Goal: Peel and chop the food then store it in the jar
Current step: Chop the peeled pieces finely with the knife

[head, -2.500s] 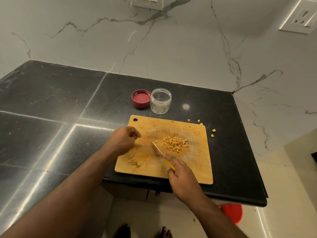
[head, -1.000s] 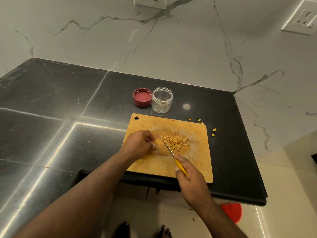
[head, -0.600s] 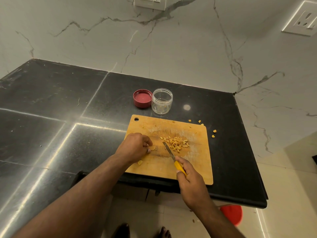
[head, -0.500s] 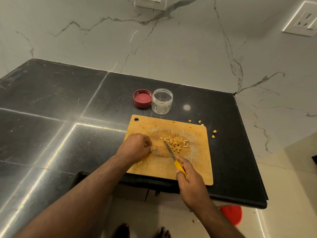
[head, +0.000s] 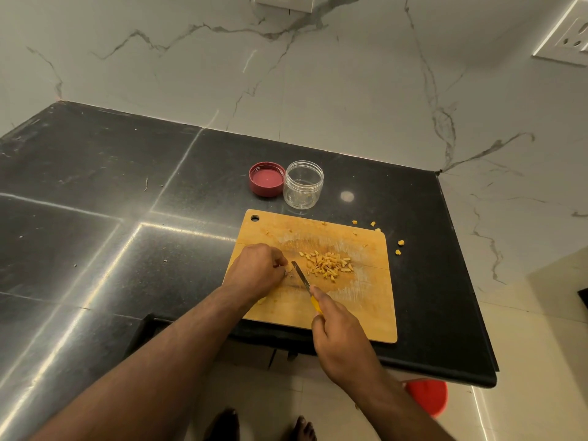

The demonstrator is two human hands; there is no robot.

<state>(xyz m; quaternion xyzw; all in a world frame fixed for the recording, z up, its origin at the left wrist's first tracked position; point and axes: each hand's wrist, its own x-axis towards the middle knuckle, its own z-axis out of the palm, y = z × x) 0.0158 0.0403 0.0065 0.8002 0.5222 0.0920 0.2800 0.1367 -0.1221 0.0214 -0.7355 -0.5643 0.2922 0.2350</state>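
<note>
Feet are showing bare on the pale tiled floor at the very near edge, with a round red plastic stool or bucket standing to their right under the overhang of the black polished stone counter. Jutting just over the counter's near edge is lying the rectangular wooden chopping board. On it the right hand is gripping the yellow handle of a small steel-bladed knife, fingers curled round it, the blade pointing far-left. The left hand is resting on the board's left part, its fingertips bunched and pinching a small pale food piece right beside the blade. Just right of the blade is lying a heap of chopped yellow food bits; a few stray yellow crumbs are sitting past the board's far-right corner. Beyond the board's far edge the clear round plastic jar is standing open, touching the maroon round lid lying upturned on its left. Left of the board the counter is stretching wide toward the white marble-veined wall.
</note>
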